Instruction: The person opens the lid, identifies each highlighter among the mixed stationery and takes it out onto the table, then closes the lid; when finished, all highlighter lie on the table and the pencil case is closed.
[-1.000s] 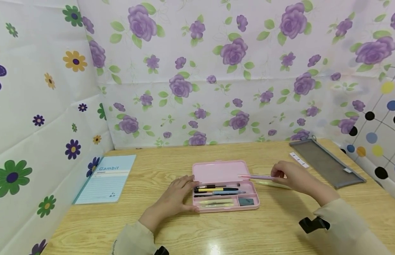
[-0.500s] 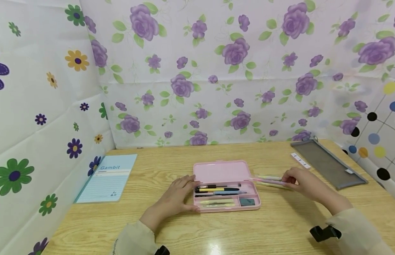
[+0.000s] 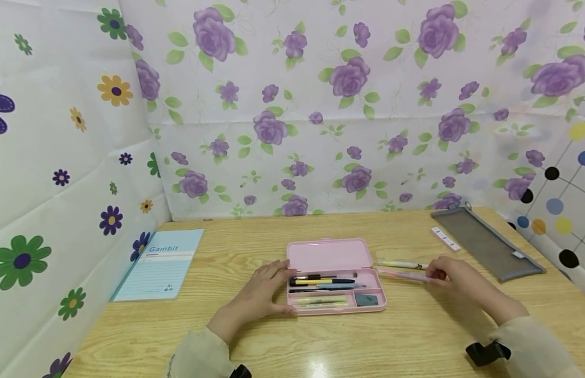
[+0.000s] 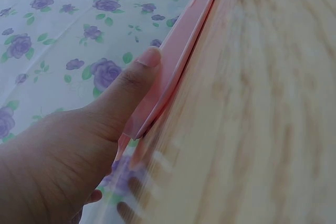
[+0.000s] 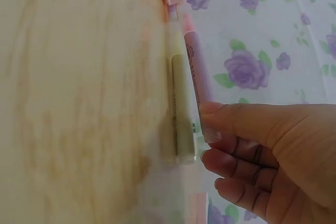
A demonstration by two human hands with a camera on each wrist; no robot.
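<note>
In the head view, an unlidded pink pencil case lies with its lid folded back. Inside are several pens, yellowish sticks and a dark eraser. My left hand rests on the case's left end, thumb straight along its front wall in the left wrist view. To the right of the case, my right hand pinches the end of a purple highlighter between thumb and index finger. Close beside it lies a yellow highlighter. My other right fingers are bent below, holding nothing.
A light blue notebook lies at the left of the wooden table. A grey mesh zip pouch and a small white strip lie at the right. Floral cloth stands behind the table.
My right hand has moved right and toward me with the purple highlighter, away from over the case, and the highlighter is now lower, beside the yellow one. My left hand stays put.
</note>
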